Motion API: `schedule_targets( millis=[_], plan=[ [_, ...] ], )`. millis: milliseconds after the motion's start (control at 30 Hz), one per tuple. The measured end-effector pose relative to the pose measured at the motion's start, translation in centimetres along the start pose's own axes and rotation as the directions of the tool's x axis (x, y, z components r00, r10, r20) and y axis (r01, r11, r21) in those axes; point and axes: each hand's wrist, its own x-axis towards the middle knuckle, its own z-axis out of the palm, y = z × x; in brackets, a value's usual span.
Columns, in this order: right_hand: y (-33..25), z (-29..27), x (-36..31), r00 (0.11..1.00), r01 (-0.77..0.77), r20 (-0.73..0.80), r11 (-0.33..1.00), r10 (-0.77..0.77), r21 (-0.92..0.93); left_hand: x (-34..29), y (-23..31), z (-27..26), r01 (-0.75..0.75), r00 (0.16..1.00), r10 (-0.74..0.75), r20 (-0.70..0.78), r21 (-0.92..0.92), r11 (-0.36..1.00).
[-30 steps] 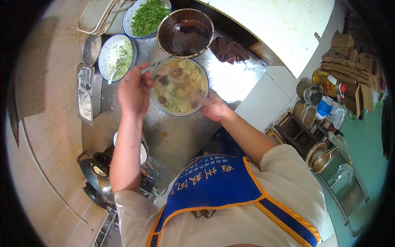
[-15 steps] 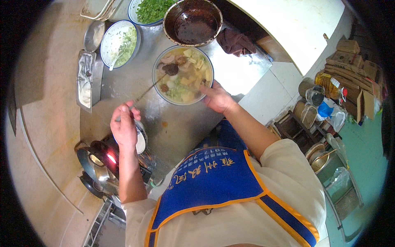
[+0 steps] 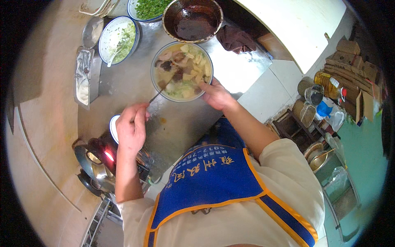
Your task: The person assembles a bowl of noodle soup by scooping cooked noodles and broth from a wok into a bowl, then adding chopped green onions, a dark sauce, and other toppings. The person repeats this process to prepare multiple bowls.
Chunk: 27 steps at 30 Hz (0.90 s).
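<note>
Plainly, two hands are seen at one soup bowl (image 3: 181, 100), which is found over the metal surface (image 3: 164, 136); whether it is lifted cannot be told. One utensil (image 3: 157, 96) is pinched by its thin handle in the closed fingers of the left hand (image 3: 132, 126), lower left of the soup bowl, and its far end is dipped into the broth. The soup bowl's lower right rim is gripped by the fingers of the right hand (image 3: 217, 95), the thumb laid over the edge. Many pale yellow pieces (image 3: 188, 77), at least two dark lumps (image 3: 166, 65) and some green shreds (image 3: 177, 91) are held in the broth.

Left of and beyond the soup bowl, one vegetable bowl (image 3: 105, 41) is filled with pale green shreds, and one white spoon (image 3: 115, 57) is rested in it. Farther left, one small metal bowl (image 3: 86, 35) and one rectangular tray (image 3: 98, 74) with white contents are placed. Beyond the soup bowl, one bowl of chopped greens (image 3: 152, 7) and one brown basin (image 3: 165, 16) with dark contents are set; one dark cloth (image 3: 235, 40) is left at its upper right.
</note>
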Motion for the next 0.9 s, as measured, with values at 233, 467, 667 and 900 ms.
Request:
schedule_targets(
  millis=[233, 467, 667, 900],
  plan=[
    [-0.1, 0.4, 0.1, 0.999, -0.031, -0.017, 0.999, 0.031, 0.008, -1.0, 0.9, 1.3, -0.314, 0.949, 0.305, 0.085, 0.146, 0.938],
    [-0.1, 0.7, -0.1, 0.998, -0.025, -0.049, 1.0, 0.026, 0.018, -1.8, 1.6, 1.4, -0.445, 0.893, 0.416, 0.171, 0.203, 0.872],
    [-0.2, 0.1, 0.2, 1.0, -0.023, 0.018, 0.999, 0.022, 0.033, -2.2, 1.7, 0.8, -0.371, 0.927, 0.37, 0.055, 0.261, 0.891],
    [0.0, 0.1, 0.1, 0.999, -0.034, -0.037, 0.999, 0.034, 0.007, -3.4, 1.2, 1.3, -0.374, 0.925, 0.353, 0.143, 0.17, 0.912]
  ],
)
